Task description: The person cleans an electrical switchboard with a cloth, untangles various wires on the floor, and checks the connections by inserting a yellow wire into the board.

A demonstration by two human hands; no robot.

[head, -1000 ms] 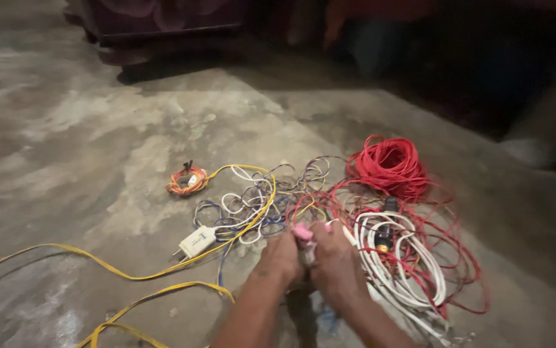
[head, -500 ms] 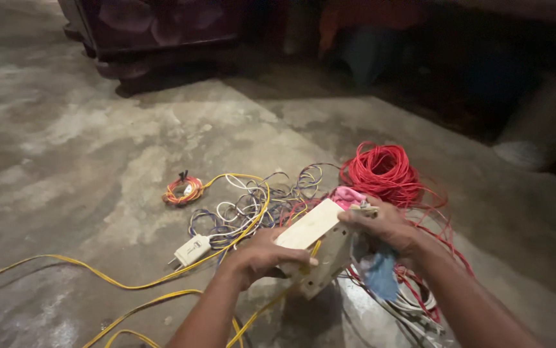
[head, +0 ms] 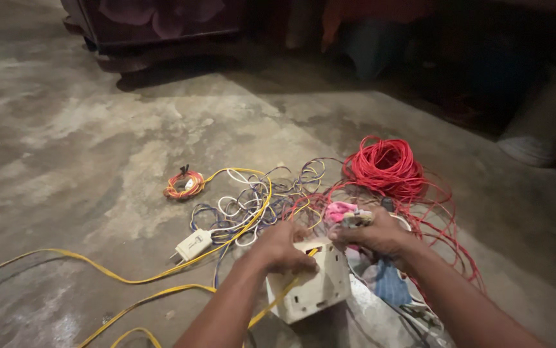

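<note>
Hands (head: 284, 248) (head: 371, 235) gripping boxy plastic socket (head: 313, 287), tangled wires (head: 271, 200)

1. Cream-white square plastic switch box (head: 313, 287): pale cream faces are shown, crossed by a yellow wire.
2. Large coil of thin wire (head: 384, 166): bright red throughout.
3. Long flat cable (head: 97, 274): yellow, laid over mottled grey and tan concrete floor (head: 65, 129).
4. Small wound wire bundle (head: 184, 185): orange with yellow and red strands.
5. Small rectangular plug (head: 193, 245): off-white.
6. Loose tangle of thin wires (head: 258, 200): blue, white and yellow are mixed.
7. Crumpled cloth (head: 339, 211): pink.
</note>
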